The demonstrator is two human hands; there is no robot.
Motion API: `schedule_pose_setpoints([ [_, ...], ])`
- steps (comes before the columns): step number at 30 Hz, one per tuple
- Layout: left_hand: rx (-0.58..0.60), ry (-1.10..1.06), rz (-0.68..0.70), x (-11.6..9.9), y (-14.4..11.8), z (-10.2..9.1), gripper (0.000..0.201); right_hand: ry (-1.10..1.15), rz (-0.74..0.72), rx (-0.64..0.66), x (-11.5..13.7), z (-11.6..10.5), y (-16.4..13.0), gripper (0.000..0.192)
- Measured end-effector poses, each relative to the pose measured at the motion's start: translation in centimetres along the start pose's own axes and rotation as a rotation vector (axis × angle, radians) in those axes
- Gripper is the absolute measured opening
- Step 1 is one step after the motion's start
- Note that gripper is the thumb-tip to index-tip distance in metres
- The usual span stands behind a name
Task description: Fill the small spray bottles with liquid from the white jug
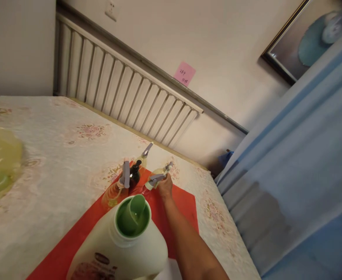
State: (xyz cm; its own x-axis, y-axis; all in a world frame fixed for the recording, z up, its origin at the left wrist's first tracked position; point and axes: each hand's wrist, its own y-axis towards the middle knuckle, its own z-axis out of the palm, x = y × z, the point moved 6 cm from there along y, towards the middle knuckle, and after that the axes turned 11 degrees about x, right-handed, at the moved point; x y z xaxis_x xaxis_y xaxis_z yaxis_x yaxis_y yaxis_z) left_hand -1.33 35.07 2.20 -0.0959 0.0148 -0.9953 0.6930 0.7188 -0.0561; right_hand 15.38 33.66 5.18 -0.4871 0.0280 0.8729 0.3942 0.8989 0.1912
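Note:
My right hand [165, 187] reaches across the red mat from the lower right. Its fingers are closed at a clear spray bottle [160, 170] with a grey trigger head, and are partly hidden. Just in front of the hand is another spray bottle's grey and white head [154, 180]. To the left are a dark pump bottle [134, 175], a clear spray bottle with pale yellow liquid [112, 195], and one more spray bottle [143, 158] farther back. Close to me, a large white jug [130, 252] shows its open neck and green pouring spout [132, 216]. My left hand is out of view.
The red mat [186, 210] lies on a table with a floral tablecloth [57, 163]. A yellow-green translucent item [1, 159] is at the left edge. Behind the table stand a white radiator [124, 85] and a wall; a blue curtain [299, 155] hangs at the right.

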Motion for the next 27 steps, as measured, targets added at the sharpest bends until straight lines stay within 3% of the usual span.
schedule_pose_setpoints([
  [2,0.053,-0.054,-0.006,0.4,-1.6,2.0,0.058,-0.026,0.000,-0.059,0.0,-2.2,-0.6,0.031],
  [3,0.139,-0.172,-0.038,1.0,-2.6,3.7,0.062,-0.032,0.004,-0.080,-0.1,-3.3,-1.0,0.033],
  [6,0.256,-0.257,-0.068,2.1,-6.1,9.1,0.025,-0.027,0.019,-0.118,-0.8,-6.9,-3.0,0.037],
  [7,0.295,-0.280,-0.073,2.4,-7.5,11.2,0.025,-0.021,0.025,-0.124,-1.1,-8.1,-3.9,0.038],
  [11,0.454,-0.390,-0.070,3.1,-13.5,19.0,0.031,0.031,0.035,-0.105,-1.5,-11.9,-8.9,0.037],
  [14,0.563,-0.545,-0.044,2.7,-16.8,22.9,0.041,0.104,0.021,-0.049,-0.7,-13.5,-13.9,0.038],
  [18,0.553,-1.043,0.010,1.6,-18.2,24.2,0.060,0.298,0.028,0.002,0.8,-14.7,-20.6,0.044],
  [22,0.526,-1.138,-0.005,1.9,-17.9,24.2,0.055,0.419,0.008,0.030,1.9,-15.1,-25.6,0.047],
  [27,0.701,-1.195,0.065,0.7,-18.2,24.6,0.048,0.437,-0.015,0.097,2.6,-14.8,-29.7,0.055],
])
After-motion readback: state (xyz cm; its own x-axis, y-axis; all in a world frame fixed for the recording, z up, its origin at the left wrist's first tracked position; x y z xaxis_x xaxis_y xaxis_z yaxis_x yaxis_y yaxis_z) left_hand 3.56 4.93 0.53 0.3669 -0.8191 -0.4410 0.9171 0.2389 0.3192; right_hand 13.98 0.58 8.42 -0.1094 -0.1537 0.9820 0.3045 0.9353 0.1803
